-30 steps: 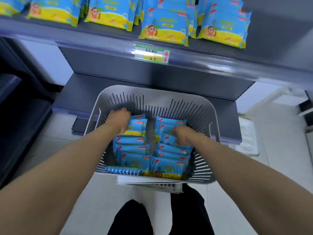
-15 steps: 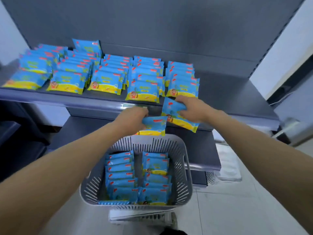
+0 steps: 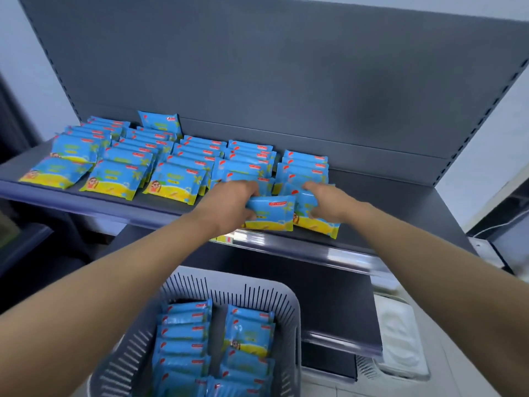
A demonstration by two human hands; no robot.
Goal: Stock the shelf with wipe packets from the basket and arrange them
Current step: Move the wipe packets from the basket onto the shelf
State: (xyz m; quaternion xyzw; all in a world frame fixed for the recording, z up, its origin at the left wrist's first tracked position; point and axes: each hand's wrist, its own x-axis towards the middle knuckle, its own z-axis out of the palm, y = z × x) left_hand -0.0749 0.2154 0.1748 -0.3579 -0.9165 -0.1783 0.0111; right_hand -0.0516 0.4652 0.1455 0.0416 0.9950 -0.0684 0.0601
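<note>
Blue and yellow wipe packets (image 3: 120, 176) lie in five rows on the grey shelf (image 3: 406, 213). In each row the packets lean on one another like fallen cards. One packet (image 3: 160, 124) stands up alone at the back, against the dark back wall (image 3: 286, 81).

The two hands are close together at the front of the shelf, by the two rows on the right. The left hand (image 3: 229, 204) grips the left packet (image 3: 270, 212) by its left end, with the fingers curled round it. The right hand (image 3: 329, 204) holds the right packet (image 3: 317, 226) from above, with the fingers bent over its top. The left packet lies a little over the edge of the right packet, so the two touch. Both sit right at the front edge of the shelf. I cannot tell if they rest on it or hang just over it.

Lower down, near the person, is a grey basket (image 3: 286, 293) with slits in its sides. It stands in front of a lower shelf (image 3: 329, 310). More packets in the basket (image 3: 183, 339) lie in two rows, side by side. The right side of the top shelf is bare.
</note>
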